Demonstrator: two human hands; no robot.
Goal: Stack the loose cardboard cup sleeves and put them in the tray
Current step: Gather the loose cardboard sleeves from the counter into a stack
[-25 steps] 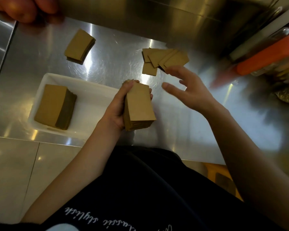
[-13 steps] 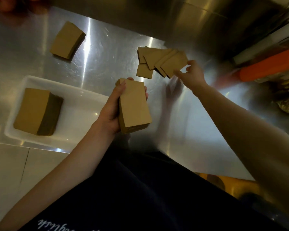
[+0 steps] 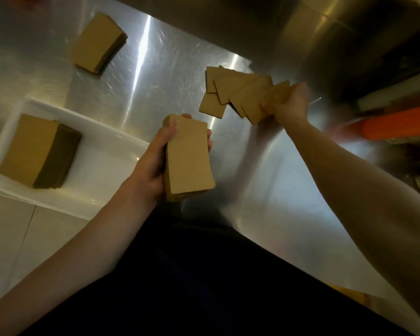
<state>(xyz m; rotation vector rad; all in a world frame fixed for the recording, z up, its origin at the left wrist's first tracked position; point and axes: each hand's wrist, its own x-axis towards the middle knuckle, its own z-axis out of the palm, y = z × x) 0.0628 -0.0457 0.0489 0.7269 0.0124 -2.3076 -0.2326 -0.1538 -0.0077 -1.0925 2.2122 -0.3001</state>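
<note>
A: Change since half a second ago — right hand (image 3: 289, 104) has closed thumb and fingers on the nearest sleeve (image 3: 268, 103) of the fanned loose sleeves (image 3: 230, 89); earlier it only touched the edge.

B: Left hand (image 3: 155, 163)?

A: Unchanged. Wrapped around a squared stack of sleeves (image 3: 188, 158), held above the steel counter (image 3: 155, 76), beside the white tray (image 3: 102, 166).

B: Tray contents?

A: One thick stack (image 3: 32, 149) at its left end. Another stack (image 3: 96, 42) lies on the counter, far left, well apart.
</note>
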